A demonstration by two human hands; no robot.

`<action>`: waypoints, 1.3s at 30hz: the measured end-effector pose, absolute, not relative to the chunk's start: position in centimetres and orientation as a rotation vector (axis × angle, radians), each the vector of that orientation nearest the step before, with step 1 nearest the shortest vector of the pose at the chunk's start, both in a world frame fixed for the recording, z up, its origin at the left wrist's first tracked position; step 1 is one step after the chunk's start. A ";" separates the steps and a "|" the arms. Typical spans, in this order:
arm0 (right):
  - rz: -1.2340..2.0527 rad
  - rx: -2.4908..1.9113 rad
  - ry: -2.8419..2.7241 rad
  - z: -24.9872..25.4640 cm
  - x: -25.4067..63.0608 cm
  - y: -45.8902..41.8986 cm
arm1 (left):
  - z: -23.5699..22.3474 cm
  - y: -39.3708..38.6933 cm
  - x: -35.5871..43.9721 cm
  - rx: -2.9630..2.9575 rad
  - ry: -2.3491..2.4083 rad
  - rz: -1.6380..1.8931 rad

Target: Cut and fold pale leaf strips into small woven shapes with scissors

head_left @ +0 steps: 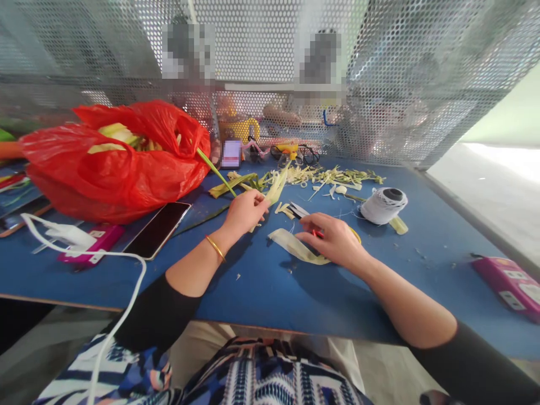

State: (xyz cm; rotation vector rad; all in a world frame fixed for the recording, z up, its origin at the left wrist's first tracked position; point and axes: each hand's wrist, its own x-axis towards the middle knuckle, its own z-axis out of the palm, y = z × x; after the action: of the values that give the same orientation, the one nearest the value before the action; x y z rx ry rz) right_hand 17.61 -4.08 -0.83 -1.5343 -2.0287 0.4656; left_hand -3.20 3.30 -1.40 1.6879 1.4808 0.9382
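My left hand point(246, 212) is closed in a pinch on a pale green husk-like leaf point(278, 184), which fans out to the right of my fingers. A long green stem point(215, 171) runs up and left from the same hand; where they join is hidden. In my right hand point(333, 235) is a pair of scissors point(297, 210), its metal blades pointing left and part of a red handle showing. A curved, pale husk strip point(295, 246) lies beneath that hand. White thread trails from a thread spool point(383, 206) to the right.
A red plastic bag point(122, 185) of leaves stands on the blue table point(253, 292) at left. Beside it are a dark phone point(159, 229) and a purple power strip point(95, 246) with a white cable. Leaf scraps point(333, 177) lie behind my hands. Another power strip point(512, 284) sits far right.
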 end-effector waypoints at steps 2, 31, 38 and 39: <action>0.526 -1.479 -1.797 -1.1 17.5 -3.4 | -1.1 2.9 -2.6 1.479 1.335 1.042; 0.549 -1.162 -1.176 0.6 16.6 3.9 | -0.4 2.6 -2.3 0.838 1.115 1.358; 1.176 -1.277 -1.353 -0.8 14.2 3.6 | -0.4 1.2 -1.0 0.965 1.107 1.273; 1.129 -1.283 -1.387 -0.7 14.1 3.3 | -0.5 1.1 -0.9 0.977 1.113 1.258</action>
State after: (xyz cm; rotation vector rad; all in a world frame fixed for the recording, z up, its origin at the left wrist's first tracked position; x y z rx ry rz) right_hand 14.10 3.33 -0.74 -1.2827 -1.3866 1.1295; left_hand -0.94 1.12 -0.52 0.9773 1.1132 1.2579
